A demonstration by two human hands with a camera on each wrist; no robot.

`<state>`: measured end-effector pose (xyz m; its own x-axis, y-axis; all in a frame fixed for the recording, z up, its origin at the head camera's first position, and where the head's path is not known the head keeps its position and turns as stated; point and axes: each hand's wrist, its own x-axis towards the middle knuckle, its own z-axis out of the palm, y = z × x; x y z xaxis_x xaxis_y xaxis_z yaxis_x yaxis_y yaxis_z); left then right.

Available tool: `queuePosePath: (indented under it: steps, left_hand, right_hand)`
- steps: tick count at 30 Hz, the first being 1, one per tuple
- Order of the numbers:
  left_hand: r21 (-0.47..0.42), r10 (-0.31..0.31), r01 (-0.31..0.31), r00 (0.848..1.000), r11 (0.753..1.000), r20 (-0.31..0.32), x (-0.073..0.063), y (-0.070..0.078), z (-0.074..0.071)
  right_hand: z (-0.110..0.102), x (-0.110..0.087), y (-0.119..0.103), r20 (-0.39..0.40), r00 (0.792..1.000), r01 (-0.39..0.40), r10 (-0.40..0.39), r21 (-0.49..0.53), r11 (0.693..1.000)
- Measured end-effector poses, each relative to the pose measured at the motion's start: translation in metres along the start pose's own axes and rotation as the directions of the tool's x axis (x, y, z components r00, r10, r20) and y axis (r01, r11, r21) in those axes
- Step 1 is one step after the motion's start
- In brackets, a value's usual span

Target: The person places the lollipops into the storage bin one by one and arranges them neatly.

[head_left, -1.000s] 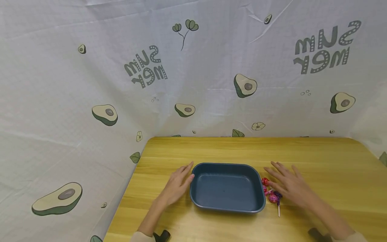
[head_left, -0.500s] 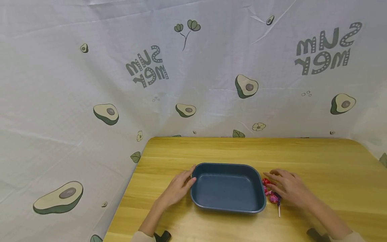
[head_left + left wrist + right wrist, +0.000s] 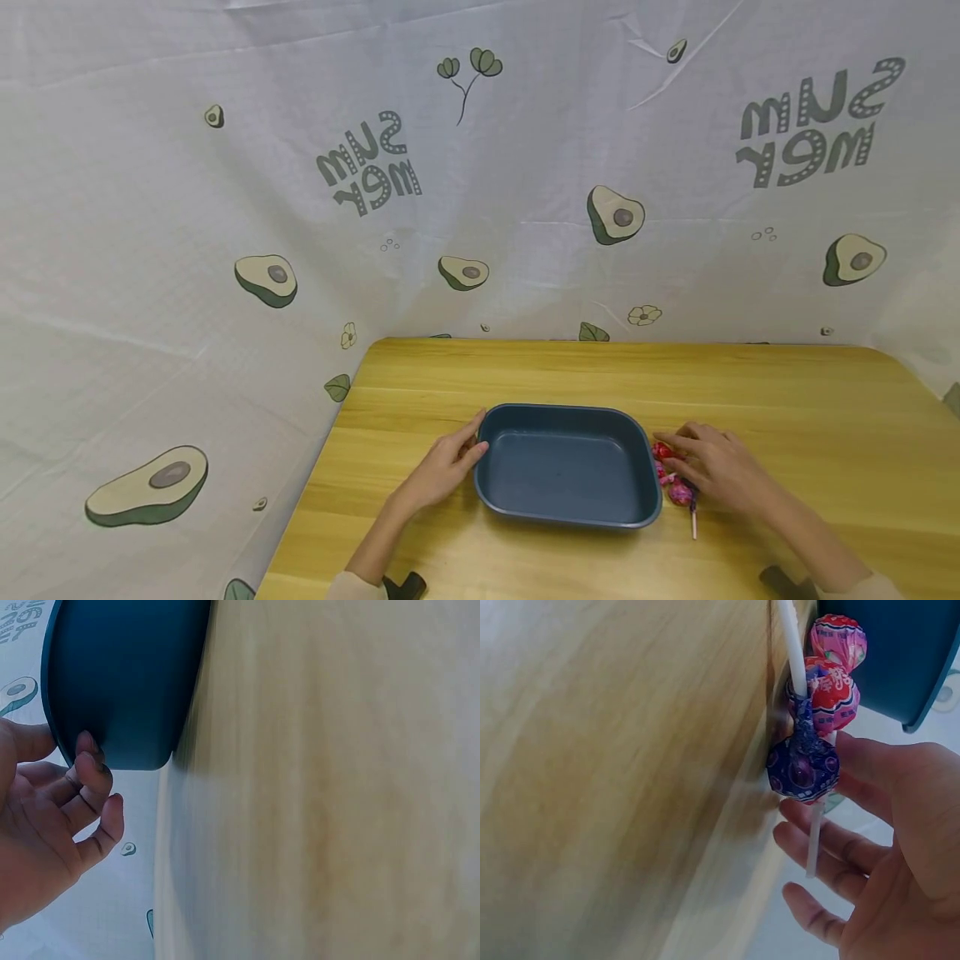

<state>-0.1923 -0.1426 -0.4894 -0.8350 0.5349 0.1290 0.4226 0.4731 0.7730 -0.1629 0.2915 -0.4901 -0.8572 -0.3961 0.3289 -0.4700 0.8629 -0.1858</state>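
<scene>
A dark blue rectangular tray stands on the wooden table. At its left end my left hand pinches the rim, thumb on top and fingers against the outer wall; in the left wrist view, the hand's other fingers curl loosely below the tray wall. Beside the tray's right end lie several wrapped lollipops, red, pink and purple. My right hand is around them, thumb and fingers apart. In the right wrist view, the purple lollipop is nearest; the index fingertip is hidden behind the candies.
The wooden table extends right of the lollipops and behind the tray. A white cloth printed with avocados hangs behind and to the left of the table.
My right hand has lowered onto the lollipops, its spread fingers drawing together. My left hand has moved slightly right, its thumb coming over the tray's rim. The tray stays about where it was.
</scene>
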Motion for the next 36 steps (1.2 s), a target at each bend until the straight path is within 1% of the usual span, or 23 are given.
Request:
queuePosePath:
  steps: [3,5,7,9,13,16,19,23,26,30,32,34,36]
  left_hand:
    - [-0.008,-0.003,0.003,1.0,1.0,0.004,0.0,0.0,0.0]
    - [-0.012,-0.008,0.008,1.0,1.0,0.007,0.0,0.0,0.0]
    - [-0.017,-0.013,0.013,1.0,1.0,0.01,-0.001,0.0,0.0]
    - [-0.026,-0.018,0.018,1.0,0.999,0.014,-0.001,0.0,0.0]
    - [-0.044,-0.024,0.025,1.0,0.999,0.02,-0.001,0.0,0.0]
    - [-0.059,-0.024,0.026,0.999,0.998,0.021,-0.001,0.0,0.0]
    - [-0.076,-0.026,0.027,0.999,0.997,0.023,-0.001,0.001,-0.001]
    - [-0.09,-0.029,0.032,0.999,0.995,0.033,-0.001,0.002,-0.001]
    - [-0.094,-0.034,0.037,0.999,0.995,0.038,-0.001,0.003,-0.001]
    - [-0.097,-0.037,0.041,0.999,0.994,0.039,-0.002,0.003,-0.001]
    - [-0.098,-0.037,0.04,0.999,0.994,0.038,-0.002,0.003,-0.001]
    - [-0.102,-0.036,0.039,0.999,0.994,0.035,-0.002,0.003,-0.001]
    - [-0.109,-0.044,0.047,0.999,0.993,0.032,-0.003,0.003,0.0]
  right_hand:
    - [0.002,0.0,0.004,-0.021,1.0,0.012,-0.011,0.047,0.999]
    - [0.004,0.001,0.007,-0.038,0.999,0.023,-0.02,0.091,0.996]
    - [0.005,0.002,0.009,-0.039,0.999,0.026,-0.021,0.142,0.99]
    - [0.006,0.003,0.009,-0.028,1.0,0.013,-0.008,0.191,0.981]
    - [0.006,0.005,0.007,0.033,0.998,-0.053,0.047,0.252,0.966]
    - [0.005,0.006,0.006,0.076,0.995,-0.086,0.067,0.277,0.957]
    - [0.005,0.009,0.006,0.085,0.994,-0.091,0.069,0.299,0.95]
    - [0.003,0.012,0.007,0.099,0.991,-0.116,0.086,0.348,0.93]
    - [0.001,0.013,0.008,0.118,0.989,-0.13,0.093,0.359,0.924]
    - [0.001,0.016,0.008,0.132,0.99,-0.099,0.056,0.346,0.933]
    - [0.002,0.016,0.009,0.136,0.99,-0.078,0.031,0.354,0.932]
    - [0.003,0.016,0.01,0.148,0.989,-0.066,0.011,0.373,0.925]
    - [0.003,0.017,0.012,0.16,0.987,-0.087,0.025,0.395,0.914]
